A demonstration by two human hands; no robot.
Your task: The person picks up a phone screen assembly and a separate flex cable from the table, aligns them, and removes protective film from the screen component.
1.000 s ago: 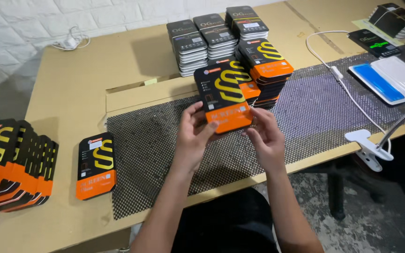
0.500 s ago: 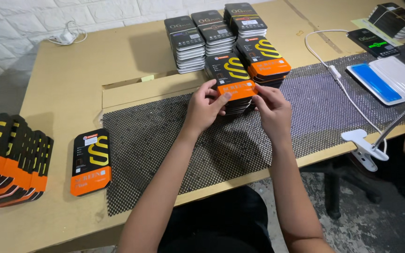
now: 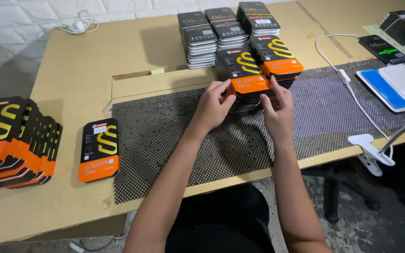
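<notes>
Lowered since the earlier frame, black-and-orange package [image 3: 245, 75] now tops a stack [image 3: 242, 100] on the mesh mat [image 3: 165, 136]. Left hand [image 3: 212, 110] pinches its left edge; right hand [image 3: 277, 110] grips its right edge.

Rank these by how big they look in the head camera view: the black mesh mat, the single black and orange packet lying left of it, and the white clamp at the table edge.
1. Black mesh mat, by far the largest.
2. Single black and orange packet.
3. White clamp. It looks somewhat smaller than the packet, though its nearness to the camera leaves that unsure.
</notes>
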